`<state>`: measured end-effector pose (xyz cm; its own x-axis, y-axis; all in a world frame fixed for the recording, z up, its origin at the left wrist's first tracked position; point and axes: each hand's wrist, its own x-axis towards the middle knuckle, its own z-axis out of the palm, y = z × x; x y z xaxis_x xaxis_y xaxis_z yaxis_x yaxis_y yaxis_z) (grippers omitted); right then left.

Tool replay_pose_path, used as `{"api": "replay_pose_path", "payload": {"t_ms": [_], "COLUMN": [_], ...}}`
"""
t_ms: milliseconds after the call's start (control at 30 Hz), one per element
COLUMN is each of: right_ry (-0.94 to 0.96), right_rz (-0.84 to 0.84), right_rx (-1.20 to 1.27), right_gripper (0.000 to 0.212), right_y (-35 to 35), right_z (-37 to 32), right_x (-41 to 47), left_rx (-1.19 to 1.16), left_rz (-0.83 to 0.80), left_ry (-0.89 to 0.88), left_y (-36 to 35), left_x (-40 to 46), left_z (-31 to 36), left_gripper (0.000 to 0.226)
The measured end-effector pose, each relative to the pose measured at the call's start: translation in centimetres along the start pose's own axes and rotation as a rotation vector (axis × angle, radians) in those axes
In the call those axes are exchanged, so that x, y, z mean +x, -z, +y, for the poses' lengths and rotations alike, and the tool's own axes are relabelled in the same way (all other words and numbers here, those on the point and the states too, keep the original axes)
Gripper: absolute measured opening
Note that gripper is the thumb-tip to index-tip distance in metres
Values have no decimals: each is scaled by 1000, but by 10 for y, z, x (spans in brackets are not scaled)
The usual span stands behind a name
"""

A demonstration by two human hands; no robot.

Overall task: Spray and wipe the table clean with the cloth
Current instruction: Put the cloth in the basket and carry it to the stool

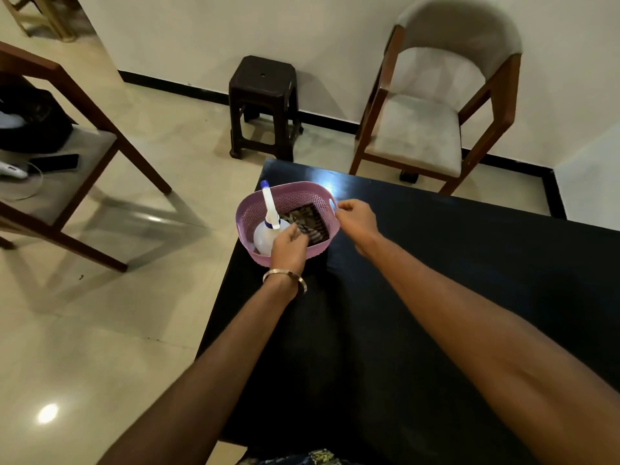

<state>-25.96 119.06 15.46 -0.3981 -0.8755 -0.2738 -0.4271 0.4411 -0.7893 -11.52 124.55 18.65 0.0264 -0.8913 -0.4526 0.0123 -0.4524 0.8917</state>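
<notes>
basket (288, 196) lilac | table (436, 263) black | cloth (310, 223) dark, striped (stripes pale) | bottle (265, 236) white-blue

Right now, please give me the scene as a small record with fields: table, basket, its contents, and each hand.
table: black table, basket near its far left corner
basket: purple basket, upright on the table
contents: spray bottle on the left, dark patterned cloth on the right
left hand: left hand reaches into the basket, at the bottle and cloth; grip unclear
right hand: right hand at the basket's right handle
</notes>
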Motion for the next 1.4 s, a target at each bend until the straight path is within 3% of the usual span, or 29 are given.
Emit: {"api": "replay_pose_path", "payload": {"t_ms": [133, 233, 333, 467, 533, 600, 733, 933, 1133, 1400], "right_ry": [-68, -89, -107, -149, -120, -78, -52, -110, -183, -237], "right_rz": [-2, -31, -69, -128, -118, -91, -97, -186, -220, -270], "right_rx": [33, 11, -36, -63, -97, -123, -125, -114, -91, 137], "right_gripper": [19, 10, 11, 30, 21, 9, 36, 10, 18, 24], "right_y": [-1, -1, 2, 11, 13, 13, 11, -7, -20, -21], "right_z": [17, 22, 24, 17, 11, 5, -16, -22, -17, -11], "right_x": [-11, -17, -20, -19, -14, -6, 4, 23, 23, 4], "left_rx": [-28, -11, -19, 45, 121, 168, 176, 288, 357, 338], "left_rz": [97, 197, 280, 377, 386, 388, 312, 224, 144, -35], "left_ry": [22, 57, 67, 96, 63, 76, 185, 241, 273, 300], "left_y": [25, 47, 67, 85, 89, 91, 92, 90, 93, 101], "left_x": [-18, -23, -23, -5, 6, 20, 42, 63, 81, 89], "left_z": [-26, -39, -36, -26, -16, -6, 8, 8, 4, -4], "left_gripper": [22, 38, 25, 38, 28, 38, 29, 29, 30, 32]}}
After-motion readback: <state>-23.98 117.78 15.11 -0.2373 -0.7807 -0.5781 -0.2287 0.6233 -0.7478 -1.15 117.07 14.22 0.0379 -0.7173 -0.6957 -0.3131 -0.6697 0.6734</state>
